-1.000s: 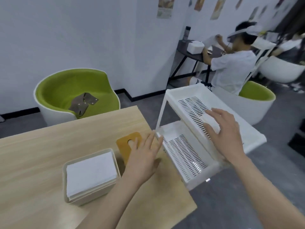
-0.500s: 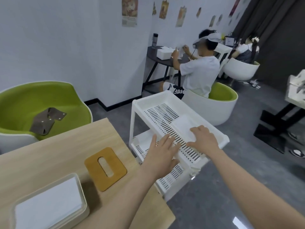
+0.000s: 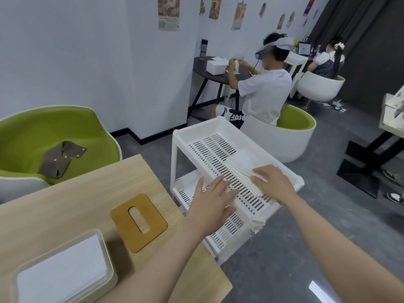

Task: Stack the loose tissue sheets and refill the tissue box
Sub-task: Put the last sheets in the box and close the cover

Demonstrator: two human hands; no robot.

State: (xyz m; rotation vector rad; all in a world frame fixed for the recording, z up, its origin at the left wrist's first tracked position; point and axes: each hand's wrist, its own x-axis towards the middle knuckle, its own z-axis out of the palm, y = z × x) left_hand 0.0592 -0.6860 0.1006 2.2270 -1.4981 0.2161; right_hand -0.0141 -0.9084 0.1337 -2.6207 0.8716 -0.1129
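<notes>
White and thin, the stack of loose tissue sheets lay flat on the slotted top shelf of a white plastic trolley, which stood just beside the pale wood-grain table; the stack's long axis ran from the shelf's near-right rim diagonally away from me toward its middle, its layered edges showing as fine lines. My right hand rested on the near end of that stack, knuckles up and fingers curled down over the paper, though I could not tell whether they pinched it or only pressed on it. My left hand hovered over the near-left part of the same shelf with fingers straight and slightly spread, holding nothing. On the table sat the cream, round-cornered rectangular tissue box, lidless and filled with a smooth white pile of tissues. Beside it lay its flat tan wooden lid, rounded at the corners, with an oval slot pointing away from me. Behind the table stood a green-cushioned white tub chair with a brown folded pouch on its seat.
</notes>
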